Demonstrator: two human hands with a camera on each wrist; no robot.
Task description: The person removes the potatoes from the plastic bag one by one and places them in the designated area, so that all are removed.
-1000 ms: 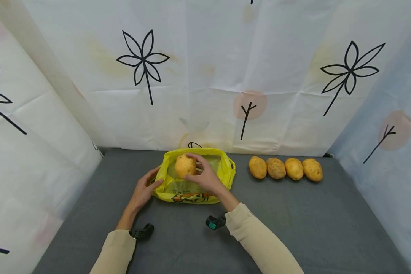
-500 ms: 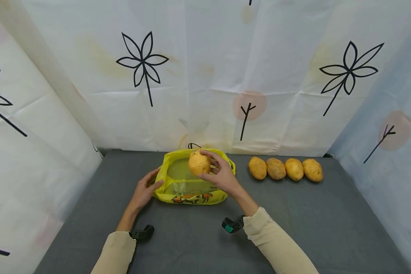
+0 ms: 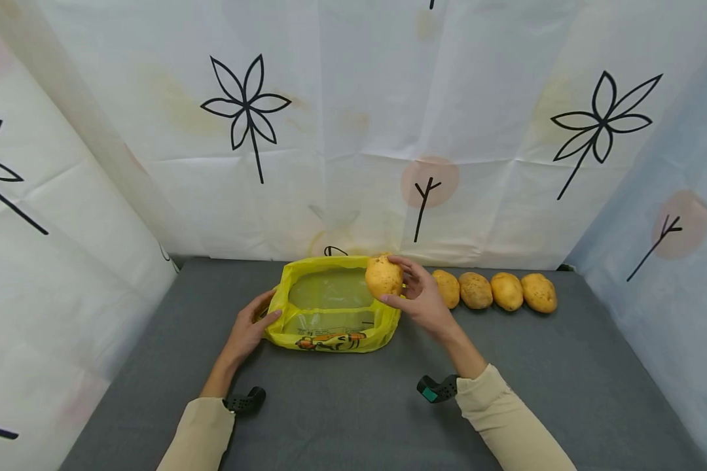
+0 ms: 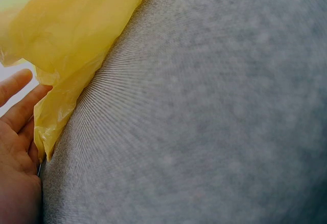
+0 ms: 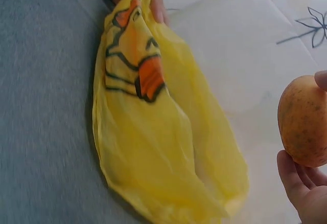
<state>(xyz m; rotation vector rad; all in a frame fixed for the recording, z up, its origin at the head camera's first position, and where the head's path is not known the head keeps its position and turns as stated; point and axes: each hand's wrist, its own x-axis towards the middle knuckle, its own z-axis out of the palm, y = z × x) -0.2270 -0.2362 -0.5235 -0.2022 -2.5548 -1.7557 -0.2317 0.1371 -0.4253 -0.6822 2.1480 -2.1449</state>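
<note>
My right hand (image 3: pixel 421 297) holds a yellow-brown potato (image 3: pixel 383 277) between thumb and fingers, raised over the right rim of an open yellow plastic bag (image 3: pixel 330 343). In the right wrist view the potato (image 5: pixel 305 121) is at the right edge, apart from the bag (image 5: pixel 148 147). At the bag's left end my left hand (image 3: pixel 252 325) grips the rim, thumb in front and the other fingers partly hidden behind the plastic. The left wrist view has this hand (image 4: pixel 18 152) against the bag's crumpled edge (image 4: pixel 61 101).
Several potatoes (image 3: pixel 476 291) lie in a row on the grey tabletop (image 3: pixel 536 379), right of the bag; the leftmost is partly covered by my right hand. A white patterned cloth (image 3: pixel 353 131) hangs behind the table, with more cloth at both sides.
My right hand has carried the potato rightward, from over the middle of the bag to its right rim. The left hand has stayed at the bag's left end.
</note>
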